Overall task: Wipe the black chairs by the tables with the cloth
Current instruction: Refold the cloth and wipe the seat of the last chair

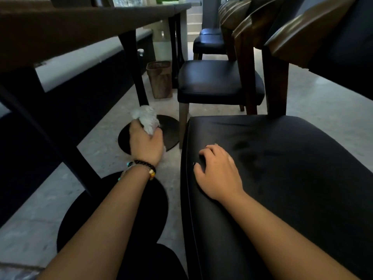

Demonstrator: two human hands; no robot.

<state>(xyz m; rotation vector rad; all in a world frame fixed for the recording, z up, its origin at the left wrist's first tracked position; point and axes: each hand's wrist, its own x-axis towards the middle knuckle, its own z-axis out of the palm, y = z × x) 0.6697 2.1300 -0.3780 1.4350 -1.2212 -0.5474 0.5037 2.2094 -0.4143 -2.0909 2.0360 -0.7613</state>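
Observation:
A black padded chair seat [282, 168] fills the lower right, its wooden backrest rising at the upper right. My right hand [218, 170] rests on the seat's front left part, fingers loosely bent against the leather. My left hand [146, 144] grips a bunched white cloth [146, 119] in the air left of the seat, above the floor and a round black table base [171, 130]. A second black chair [218, 81] stands just beyond, and further ones [210, 42] line up behind it.
A long table [80, 23] runs overhead on the left, with black legs on round bases [80, 209]. A dark bench with a pale top [84, 63] lies beyond it. A brown waste bin [160, 78] stands on the pale floor between table and chairs.

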